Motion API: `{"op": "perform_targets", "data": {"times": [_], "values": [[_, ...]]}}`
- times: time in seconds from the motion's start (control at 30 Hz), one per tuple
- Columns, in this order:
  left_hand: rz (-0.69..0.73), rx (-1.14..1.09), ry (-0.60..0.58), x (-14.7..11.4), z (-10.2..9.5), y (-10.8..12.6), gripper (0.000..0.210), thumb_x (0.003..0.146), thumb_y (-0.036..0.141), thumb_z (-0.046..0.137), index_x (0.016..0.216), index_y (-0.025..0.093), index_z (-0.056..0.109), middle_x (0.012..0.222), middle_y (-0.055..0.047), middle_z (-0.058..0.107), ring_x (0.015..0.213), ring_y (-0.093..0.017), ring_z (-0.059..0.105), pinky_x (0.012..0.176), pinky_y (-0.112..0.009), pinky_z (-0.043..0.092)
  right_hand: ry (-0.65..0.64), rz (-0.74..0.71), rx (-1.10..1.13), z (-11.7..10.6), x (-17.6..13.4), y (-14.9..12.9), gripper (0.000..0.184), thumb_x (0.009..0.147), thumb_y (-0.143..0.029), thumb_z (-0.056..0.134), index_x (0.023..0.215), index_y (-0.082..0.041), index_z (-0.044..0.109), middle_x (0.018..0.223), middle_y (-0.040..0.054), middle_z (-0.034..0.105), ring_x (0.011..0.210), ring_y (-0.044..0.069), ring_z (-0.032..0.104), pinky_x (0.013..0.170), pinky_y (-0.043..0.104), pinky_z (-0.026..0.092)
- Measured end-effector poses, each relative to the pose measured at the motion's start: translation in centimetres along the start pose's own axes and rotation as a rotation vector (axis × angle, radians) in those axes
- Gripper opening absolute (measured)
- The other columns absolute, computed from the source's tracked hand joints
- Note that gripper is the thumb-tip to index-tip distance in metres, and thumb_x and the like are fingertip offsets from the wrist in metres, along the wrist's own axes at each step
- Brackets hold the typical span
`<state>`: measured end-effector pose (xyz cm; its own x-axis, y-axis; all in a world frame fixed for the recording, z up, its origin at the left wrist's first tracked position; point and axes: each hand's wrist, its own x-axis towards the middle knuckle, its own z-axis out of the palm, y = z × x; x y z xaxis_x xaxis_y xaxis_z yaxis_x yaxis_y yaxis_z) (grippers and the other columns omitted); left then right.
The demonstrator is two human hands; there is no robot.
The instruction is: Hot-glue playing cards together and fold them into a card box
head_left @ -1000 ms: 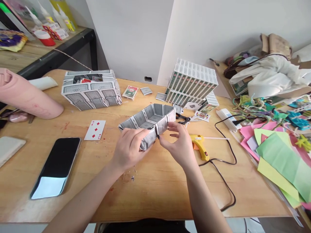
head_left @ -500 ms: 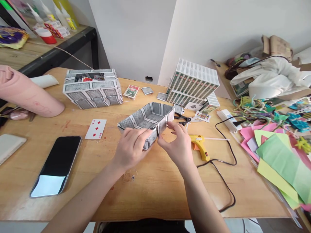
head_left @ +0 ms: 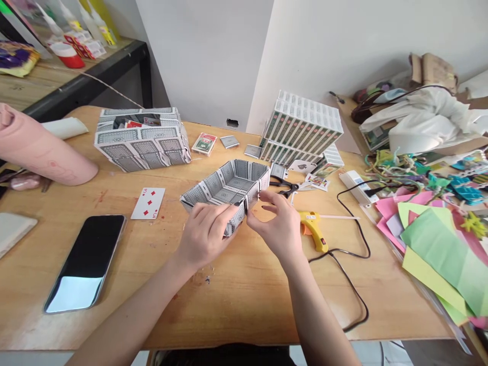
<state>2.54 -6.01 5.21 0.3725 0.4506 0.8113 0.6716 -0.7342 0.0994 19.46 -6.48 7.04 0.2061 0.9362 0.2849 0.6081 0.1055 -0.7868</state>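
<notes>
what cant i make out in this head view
All in the head view:
Underside of the open box made of grey-and-white playing cards: hidden by its own walls and the left hand.
Nozzle of the yellow pistol-shaped glue gun: behind the right hand.
Far end of the flat white slab: cut off by the left edge.

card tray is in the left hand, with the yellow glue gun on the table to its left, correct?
Wrong side: in the head view, the yellow glue gun lies on the table to the right of the card tray, which the left hand holds.
</notes>
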Motion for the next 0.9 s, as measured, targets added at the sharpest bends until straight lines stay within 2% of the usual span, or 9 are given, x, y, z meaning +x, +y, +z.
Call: {"op": "perform_targets", "data": {"times": [0.2, 0.33, 0.5, 0.7, 0.9], "values": [[0.008, 0.002, 0.011, -0.8, 0.2, -0.4, 0.043, 0.075, 0.016, 0.074, 0.112, 0.012, 0.053, 0.089, -0.010, 0.070, 0.078, -0.020, 0.067, 0.067, -0.032, 0.046, -0.064, -0.027, 0.017, 0.3, 0.5, 0.5, 0.049, 0.062, -0.023, 0.071, 0.109, -0.021, 0.056, 0.103, 0.0086, 0.063, 0.096, 0.023, 0.062, 0.078, 0.041, 0.059], [0.028, 0.006, 0.033, -1.4, 0.5, -0.7, 0.043, 0.073, 0.015, 0.076, 0.110, 0.012, 0.053, 0.087, -0.010, 0.070, 0.075, -0.020, 0.066, 0.066, -0.032, 0.046, -0.091, -0.028, 0.025, 0.6, 0.7, 0.8, 0.049, 0.061, -0.021, 0.071, 0.105, -0.020, 0.051, 0.105, 0.0092, 0.060, 0.094, 0.023, 0.059, 0.074, 0.039, 0.057], [0.038, 0.008, 0.027, -2.0, 0.7, -1.1, 0.043, 0.074, 0.015, 0.074, 0.111, 0.013, 0.052, 0.087, -0.010, 0.070, 0.074, -0.020, 0.066, 0.065, -0.033, 0.047, -0.142, -0.060, 0.020, 0.9, 0.6, 1.1, 0.045, 0.061, -0.021, 0.071, 0.100, -0.022, 0.047, 0.099, 0.0062, 0.058, 0.091, 0.022, 0.057, 0.081, 0.042, 0.054], [0.032, 0.003, 0.036, -2.2, 0.9, -1.5, 0.046, 0.072, 0.016, 0.076, 0.112, 0.013, 0.053, 0.088, -0.010, 0.069, 0.073, -0.020, 0.065, 0.065, -0.033, 0.048, -0.107, -0.084, 0.014, 0.9, 0.8, 1.0, 0.050, 0.061, -0.020, 0.073, 0.103, -0.020, 0.046, 0.106, 0.0101, 0.055, 0.098, 0.024, 0.056, 0.084, 0.042, 0.054], [0.040, -0.002, 0.046, -2.5, 1.1, -1.8, 0.048, 0.070, 0.015, 0.078, 0.110, 0.013, 0.052, 0.087, -0.010, 0.068, 0.073, -0.020, 0.064, 0.064, -0.033, 0.047, -0.120, -0.064, 0.049, 1.0, 0.8, 0.9, 0.048, 0.063, -0.020, 0.074, 0.103, -0.021, 0.048, 0.105, 0.0086, 0.058, 0.095, 0.022, 0.058, 0.082, 0.040, 0.055]]}}
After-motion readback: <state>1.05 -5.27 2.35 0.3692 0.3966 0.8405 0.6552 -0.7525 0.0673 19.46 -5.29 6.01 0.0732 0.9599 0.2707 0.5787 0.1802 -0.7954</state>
